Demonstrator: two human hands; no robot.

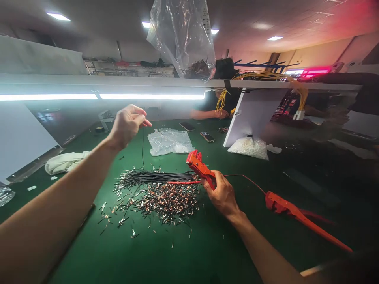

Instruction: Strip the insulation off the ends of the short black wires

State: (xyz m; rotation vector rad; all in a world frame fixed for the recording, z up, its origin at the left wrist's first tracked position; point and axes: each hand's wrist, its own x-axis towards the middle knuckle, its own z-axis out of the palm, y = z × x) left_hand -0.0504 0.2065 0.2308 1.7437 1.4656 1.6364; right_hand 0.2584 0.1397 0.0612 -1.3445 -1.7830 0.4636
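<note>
My left hand [128, 123] is raised over the table, its thumb and fingers pinching a thin black wire [143, 146] that hangs straight down. Below it lies a bundle of black wires [160, 178] with pale metal ends at the left. In my right hand [222, 195] is a red wire stripper [201, 167], its head pointing up and left beside the bundle's right end. A heap of short wire offcuts [168, 202], copper and black, spreads in front of the bundle. A red strip or wire [183, 182] lies between bundle and heap.
A second red wire stripper [291, 209] lies at right. Behind are a clear plastic bag [171, 141], two phones and a bag of white pieces [248, 148] by a white panel [251, 110]. A plastic bag [183, 39] hangs overhead near the lit shelf. Another person's hand [220, 114] shows opposite.
</note>
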